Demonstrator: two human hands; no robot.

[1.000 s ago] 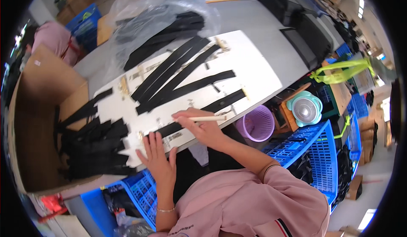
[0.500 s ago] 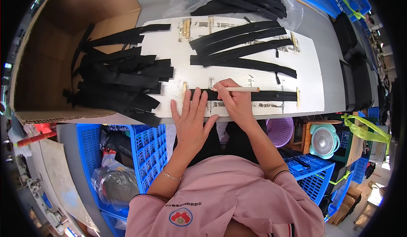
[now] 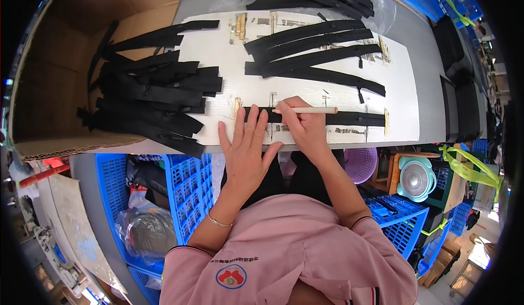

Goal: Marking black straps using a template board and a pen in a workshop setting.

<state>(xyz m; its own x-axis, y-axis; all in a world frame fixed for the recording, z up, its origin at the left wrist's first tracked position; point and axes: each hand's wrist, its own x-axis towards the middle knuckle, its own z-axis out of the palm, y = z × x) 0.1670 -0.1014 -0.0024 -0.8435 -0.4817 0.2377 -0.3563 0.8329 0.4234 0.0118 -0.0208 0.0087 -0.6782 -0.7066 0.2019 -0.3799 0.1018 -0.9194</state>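
A black zipper [image 3: 355, 119] lies straight across a white board [image 3: 401, 86] marked with dark lines and strips of yellowish tape. My left hand [image 3: 245, 146] presses flat on the zipper's left end, fingers spread. My right hand [image 3: 307, 129] is closed around a pale pencil-like stick [image 3: 319, 110], its tip touching or very near the zipper beside my left fingers. Farther back on the board, several black zippers [image 3: 311, 48] lie fanned out, with small pulls hanging from some. To the left, a heap of black zippers [image 3: 153, 95] spills from a cardboard box.
The open cardboard box [image 3: 54, 64] stands on the grey table at left. Clear plastic with black strips [image 3: 316, 2] lies at the back. Blue crates [image 3: 188, 196] stand below the table edge, with a turquoise fan [image 3: 417, 179] at right. Black cases [image 3: 456, 51] line the right side.
The view has shifted slightly, so the table sits a little higher in it. Both hands keep their places on the zipper, the stick still in the right one.
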